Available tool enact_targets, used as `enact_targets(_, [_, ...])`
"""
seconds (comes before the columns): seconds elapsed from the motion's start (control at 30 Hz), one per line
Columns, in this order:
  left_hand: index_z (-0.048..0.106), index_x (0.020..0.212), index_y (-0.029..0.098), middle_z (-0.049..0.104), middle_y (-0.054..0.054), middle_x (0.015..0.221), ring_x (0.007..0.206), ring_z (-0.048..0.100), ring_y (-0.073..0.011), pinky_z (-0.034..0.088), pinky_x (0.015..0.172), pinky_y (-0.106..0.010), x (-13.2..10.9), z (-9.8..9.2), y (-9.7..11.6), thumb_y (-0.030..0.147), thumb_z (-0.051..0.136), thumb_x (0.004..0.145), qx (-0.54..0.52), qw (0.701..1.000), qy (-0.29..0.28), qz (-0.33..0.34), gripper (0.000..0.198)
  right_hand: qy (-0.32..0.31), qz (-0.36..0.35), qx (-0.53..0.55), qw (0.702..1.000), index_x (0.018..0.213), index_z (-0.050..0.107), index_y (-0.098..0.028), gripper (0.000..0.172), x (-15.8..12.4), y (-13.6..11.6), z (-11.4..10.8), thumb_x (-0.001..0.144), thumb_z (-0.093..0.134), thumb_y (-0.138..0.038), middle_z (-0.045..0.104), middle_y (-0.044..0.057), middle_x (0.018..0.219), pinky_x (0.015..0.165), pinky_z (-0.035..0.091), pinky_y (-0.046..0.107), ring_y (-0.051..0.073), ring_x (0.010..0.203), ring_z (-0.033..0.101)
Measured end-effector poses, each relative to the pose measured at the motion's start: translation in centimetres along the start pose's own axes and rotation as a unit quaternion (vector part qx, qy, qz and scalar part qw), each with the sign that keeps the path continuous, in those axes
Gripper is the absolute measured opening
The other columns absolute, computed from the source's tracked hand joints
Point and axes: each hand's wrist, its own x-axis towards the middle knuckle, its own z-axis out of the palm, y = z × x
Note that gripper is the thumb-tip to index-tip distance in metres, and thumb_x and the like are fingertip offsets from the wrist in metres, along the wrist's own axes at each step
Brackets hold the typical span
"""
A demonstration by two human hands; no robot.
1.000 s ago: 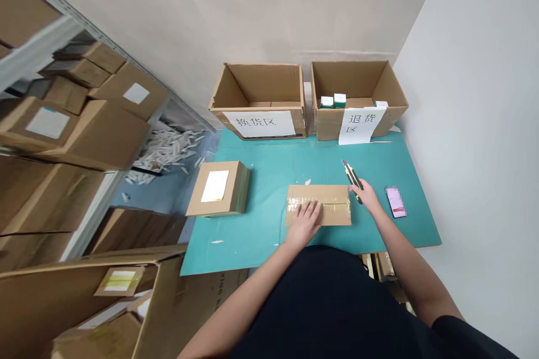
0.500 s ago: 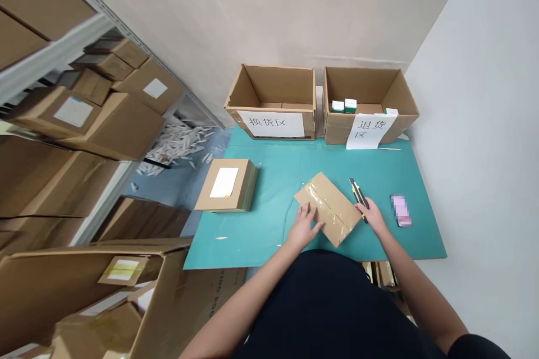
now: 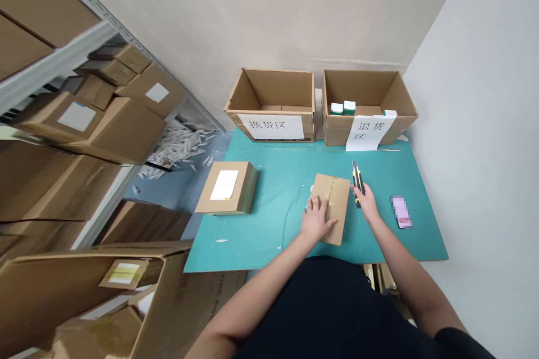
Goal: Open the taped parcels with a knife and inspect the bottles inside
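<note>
A small taped cardboard box [image 3: 339, 210] lies near the front of the green table, its tape seam running away from me. My left hand [image 3: 315, 220] rests on the box's left side with fingers spread. In my right hand [image 3: 365, 202], just right of the box, is a yellow and black utility knife [image 3: 358, 182]; its blade points away from me. The knife appears apart from the box.
Another box [image 3: 244, 188] with a white label sits on the table [image 3: 269, 235] at left. Two open cartons [image 3: 273, 118] [image 3: 337, 132] with paper signs stand at the back. A phone [image 3: 401, 212] lies at right. Shelves of boxes and a large carton [image 3: 147, 303] fill the left.
The small box has turned so its seam runs nearly straight away from me. My left hand moved right along with it. The utility knife has shifted slightly away and stands more upright in view.
</note>
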Motion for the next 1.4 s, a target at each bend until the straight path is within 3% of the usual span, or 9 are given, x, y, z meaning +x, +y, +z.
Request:
enact_targets(0.17, [0.029, 0.157, 0.022, 0.019, -0.020, 0.165, 0.151, 0.018, -0.0444, 0.031, 0.114, -0.062, -2.9, 1.0, -0.6, 0.057, 0.070, 0.081, 0.034, 0.999, -0.034, -0.009, 0.093, -0.067, -0.044, -0.072, 0.994, 0.103, 0.064, -0.021, 0.040, 5.8, -0.5, 0.9, 0.076, 0.064, -0.050, 0.074, 0.007, 0.102, 0.081, 0.053, 0.037, 0.024, 0.091, 0.068])
enact_targets(0.33, [0.027, 0.158, 0.025, 0.018, -0.018, 0.166, 0.152, 0.017, -0.0401, 0.030, 0.116, -0.057, -4.9, 2.1, -3.1, 0.052, 0.082, 0.071, 0.046, 0.996, -0.047, 0.055, 0.106, -0.064, -0.047, -0.094, 0.992, 0.107, 0.063, -0.021, 0.041, 6.0, 1.0, 1.3, 0.079, 0.059, -0.052, 0.074, 0.007, 0.106, 0.086, 0.052, 0.037, 0.024, 0.095, 0.067])
enact_targets(0.47, [0.033, 0.155, 0.027, 0.025, -0.015, 0.165, 0.152, 0.022, -0.0364, 0.031, 0.117, -0.052, -4.7, 2.6, -4.7, 0.045, 0.082, 0.074, 0.054, 0.991, -0.026, 0.117, 0.097, -0.018, -0.038, -0.125, 0.991, 0.107, 0.063, -0.019, 0.049, 5.4, 1.4, 0.3, 0.077, 0.059, -0.058, 0.073, 0.008, 0.102, 0.083, 0.052, 0.037, 0.026, 0.094, 0.067])
enact_targets(0.67, [0.043, 0.150, 0.029, 0.035, -0.014, 0.161, 0.148, 0.031, -0.0373, 0.034, 0.114, -0.055, -2.0, 0.5, -9.4, 0.029, 0.068, 0.086, 0.073, 0.994, 0.045, 0.074, 0.069, 0.094, 0.002, -0.124, 0.988, 0.110, 0.061, -0.018, 0.048, -1.7, 3.0, -3.0, 0.080, 0.058, -0.055, 0.072, 0.012, 0.106, 0.089, 0.051, 0.041, 0.029, 0.099, 0.066])
enact_targets(0.8, [0.049, 0.145, 0.021, 0.043, -0.016, 0.156, 0.143, 0.041, -0.0325, 0.039, 0.111, -0.049, 0.5, -1.8, -11.4, 0.010, 0.045, 0.092, 0.081, 0.993, 0.058, 0.056, 0.054, 0.080, 0.089, -0.041, 0.992, 0.106, 0.059, -0.020, 0.043, -8.8, 4.7, -2.6, 0.080, 0.062, -0.054, 0.073, 0.009, 0.093, 0.076, 0.056, 0.038, 0.026, 0.082, 0.070])
enact_targets(0.97, [0.055, 0.139, 0.023, 0.052, -0.013, 0.149, 0.140, 0.044, -0.0302, 0.035, 0.113, -0.049, 1.6, -2.1, -9.2, 0.013, 0.047, 0.092, 0.083, 0.989, 0.039, 0.119, 0.049, 0.083, 0.131, 0.095, 0.983, 0.109, 0.057, -0.023, 0.048, -12.0, 5.2, -0.9, 0.078, 0.068, -0.057, 0.072, 0.010, 0.108, 0.072, 0.059, 0.035, 0.024, 0.089, 0.073])
enact_targets(1.17, [0.040, 0.151, 0.028, 0.030, -0.014, 0.163, 0.151, 0.025, -0.0367, 0.019, 0.121, -0.058, 1.9, 0.7, -6.0, 0.052, 0.076, 0.078, 0.068, 0.975, -0.025, 0.208, 0.086, 0.054, 0.093, 0.117, 0.987, 0.112, 0.061, -0.022, 0.049, -9.5, 4.2, -1.1, 0.078, 0.069, -0.057, 0.071, 0.010, 0.113, 0.069, 0.057, 0.032, 0.022, 0.089, 0.071])
enact_targets(1.3, [0.036, 0.153, 0.024, 0.026, -0.018, 0.164, 0.152, 0.020, -0.0386, 0.013, 0.122, -0.061, 1.6, 1.9, -4.9, 0.053, 0.075, 0.079, 0.091, 0.976, 0.003, 0.200, 0.089, 0.039, 0.078, 0.105, 0.991, 0.109, 0.064, -0.020, 0.048, -7.5, 3.6, -1.3, 0.077, 0.071, -0.054, 0.073, 0.005, 0.097, 0.065, 0.055, 0.030, 0.018, 0.073, 0.066])
enact_targets(1.4, [0.038, 0.152, 0.021, 0.029, -0.021, 0.162, 0.151, 0.023, -0.0397, 0.014, 0.121, -0.062, 1.2, 2.0, -4.0, 0.053, 0.072, 0.082, 0.095, 0.979, 0.020, 0.179, 0.084, 0.027, 0.084, 0.121, 0.989, 0.106, 0.063, -0.021, 0.048, -6.0, 3.1, -1.6, 0.072, 0.074, -0.055, 0.073, 0.006, 0.101, 0.066, 0.057, 0.031, 0.019, 0.077, 0.068])
